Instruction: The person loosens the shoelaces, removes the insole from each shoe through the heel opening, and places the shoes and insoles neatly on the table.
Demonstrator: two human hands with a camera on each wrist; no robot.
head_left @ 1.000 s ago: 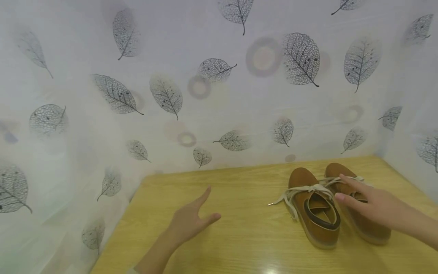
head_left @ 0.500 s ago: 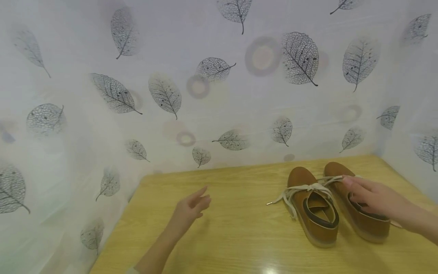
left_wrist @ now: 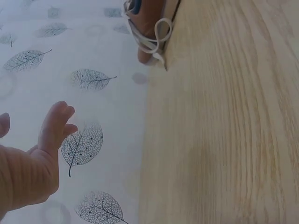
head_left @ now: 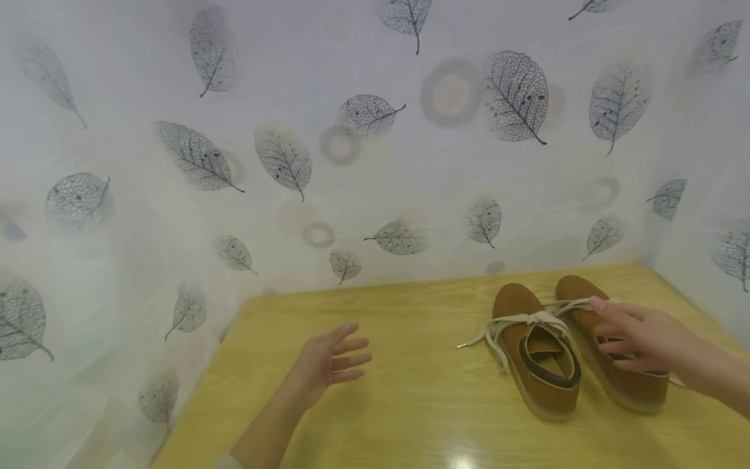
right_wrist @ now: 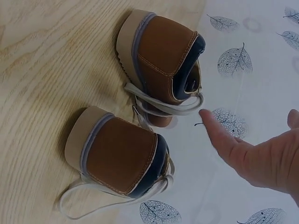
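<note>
Left hand (head_left: 323, 366): fingers spread and loosely bent, holding nothing, over the surface (head_left: 410, 378), well apart from the shoes. Right hand (head_left: 652, 337): fingers parted, slightly bent, nothing gripped. It's above the right shoe (head_left: 611, 370), covering part of its collar; can't tell from these views if a fingertip touches.

That shoe sits upright just under the right hand, heel toward the wearer, toe pointing away. Left shoe (head_left: 534, 374) stands beside it, left of the right hand, upright, same heading. Its lace (head_left: 511, 322) is bowed, one end trailing toward the left hand's side. Right shoe's lace (head_left: 577, 304) runs just past the right fingertips. Beyond both hands: leaf-print sheet (head_left: 410, 176).

Handling notes, my judgement: come down on the collar or heel, not the lace, since a lace pull would likely drag the bow loose. Keep the wrist high so it doesn't knock the heel. Watch for loose ends between shoes; they could snag. Left hand is best kept off the trailing end.
</note>
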